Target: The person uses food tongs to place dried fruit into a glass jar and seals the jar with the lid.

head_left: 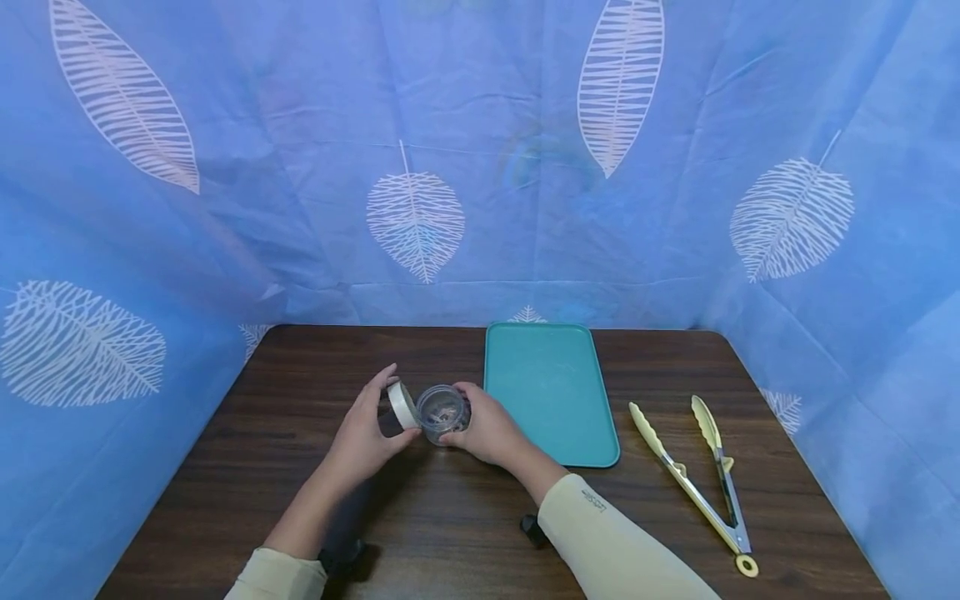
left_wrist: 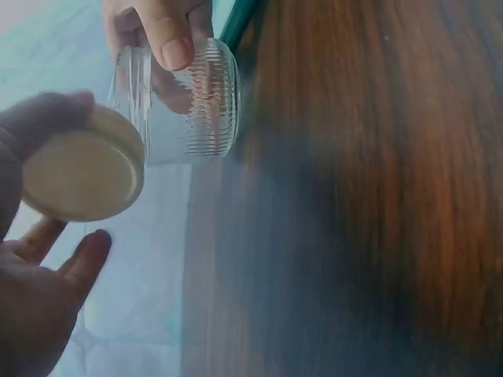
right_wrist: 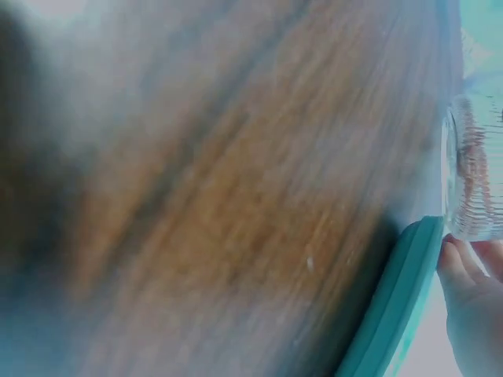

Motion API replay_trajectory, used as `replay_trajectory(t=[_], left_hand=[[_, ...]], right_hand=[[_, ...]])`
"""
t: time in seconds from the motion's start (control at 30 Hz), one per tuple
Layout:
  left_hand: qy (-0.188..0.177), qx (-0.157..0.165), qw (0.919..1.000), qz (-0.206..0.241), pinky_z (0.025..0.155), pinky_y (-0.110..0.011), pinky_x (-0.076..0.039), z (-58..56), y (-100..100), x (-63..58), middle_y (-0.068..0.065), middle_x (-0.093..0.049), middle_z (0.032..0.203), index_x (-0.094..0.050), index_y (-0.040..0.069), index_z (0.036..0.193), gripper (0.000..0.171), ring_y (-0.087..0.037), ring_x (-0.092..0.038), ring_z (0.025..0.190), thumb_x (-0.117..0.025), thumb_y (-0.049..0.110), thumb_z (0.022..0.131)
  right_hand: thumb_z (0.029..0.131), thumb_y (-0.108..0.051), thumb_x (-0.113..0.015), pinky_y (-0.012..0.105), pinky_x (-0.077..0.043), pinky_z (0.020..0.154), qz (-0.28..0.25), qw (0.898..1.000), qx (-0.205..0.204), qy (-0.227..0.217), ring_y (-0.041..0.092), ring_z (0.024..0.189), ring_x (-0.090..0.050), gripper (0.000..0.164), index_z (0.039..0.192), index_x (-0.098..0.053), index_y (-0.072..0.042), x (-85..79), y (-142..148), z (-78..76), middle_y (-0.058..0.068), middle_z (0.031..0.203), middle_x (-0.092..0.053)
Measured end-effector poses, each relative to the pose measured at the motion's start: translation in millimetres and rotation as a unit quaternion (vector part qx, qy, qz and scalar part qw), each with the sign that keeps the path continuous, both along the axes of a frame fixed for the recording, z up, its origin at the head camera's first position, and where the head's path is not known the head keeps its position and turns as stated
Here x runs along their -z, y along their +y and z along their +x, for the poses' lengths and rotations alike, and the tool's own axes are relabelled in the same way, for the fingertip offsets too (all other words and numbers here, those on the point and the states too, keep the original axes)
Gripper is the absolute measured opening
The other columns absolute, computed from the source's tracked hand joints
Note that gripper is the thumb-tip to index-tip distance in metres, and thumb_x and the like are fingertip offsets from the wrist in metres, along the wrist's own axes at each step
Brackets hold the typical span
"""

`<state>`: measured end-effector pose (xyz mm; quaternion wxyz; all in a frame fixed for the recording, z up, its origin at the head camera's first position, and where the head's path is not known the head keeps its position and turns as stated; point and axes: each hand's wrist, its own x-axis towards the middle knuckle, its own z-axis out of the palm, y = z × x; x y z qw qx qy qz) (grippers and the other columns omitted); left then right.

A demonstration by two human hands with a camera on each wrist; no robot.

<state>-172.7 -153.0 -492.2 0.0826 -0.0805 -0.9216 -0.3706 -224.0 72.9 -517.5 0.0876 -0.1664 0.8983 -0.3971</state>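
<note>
My left hand (head_left: 358,443) pinches a round, pale lid (head_left: 404,406), tilted on its edge beside the mouth of a clear glass jar (head_left: 441,407). In the left wrist view the lid's (left_wrist: 82,177) flat, cream-coloured face shows. My right hand (head_left: 491,428) grips the jar from its right side. The jar's mouth is uncovered, and small dark and pale bits show inside it from above. Fine ribs ring the lower wall of the glass (left_wrist: 212,102). At the edge of the right wrist view, part of the jar (right_wrist: 478,169) appears above the right hand's fingers.
Behind and right of the jar, a teal tray (head_left: 551,392) lies flat on the dark wooden table (head_left: 435,533). Spread tongs (head_left: 701,492) with cream tips and a ring at the hinge end lie farther right. A blue leaf-print cloth (head_left: 495,233) hangs around the table.
</note>
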Motion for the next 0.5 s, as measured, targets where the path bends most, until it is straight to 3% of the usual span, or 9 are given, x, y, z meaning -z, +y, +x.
replay_trajectory(t=[0.1,0.23,0.5], left_hand=[[-0.031,0.027,0.9968,0.068,0.107,-0.059,-0.059,-1.4,-1.7,-1.0,-0.018,-0.049,0.164,-0.021,0.022,0.172,0.11,-0.047,-0.061,0.141,-0.092,0.016,0.089],[-0.08,0.048,0.9864,0.135,0.1,-0.053,-0.065,-3.0,-3.5,-5.0,-0.017,-0.046,0.166,-0.018,0.026,0.172,0.107,-0.052,-0.06,0.141,-0.09,0.02,0.092],[-0.126,0.079,0.9737,0.173,0.102,-0.049,-0.064,-1.6,-8.0,-10.0,-0.017,-0.044,0.169,-0.027,0.022,0.17,0.095,-0.045,-0.059,0.141,-0.087,0.026,0.096]], right_hand=[[0.087,-0.036,-0.094,0.054,-0.054,0.113,-0.018,1.0,-0.011,0.005,0.033,0.138,-0.062,0.09,0.16,-0.047,-0.011,-1.5,2.1,4.2,0.013,0.154,-0.059],[0.09,-0.036,-0.091,0.055,-0.056,0.11,-0.05,0.998,-0.028,0.011,0.033,0.133,-0.061,0.087,0.161,-0.047,-0.014,-3.9,6.1,11.6,0.015,0.151,-0.055],[0.092,-0.034,-0.089,0.055,-0.053,0.112,-0.125,0.992,-0.032,0.001,0.03,0.132,-0.056,0.088,0.166,-0.043,-0.023,-7.4,11.4,27.9,0.012,0.15,-0.049]])
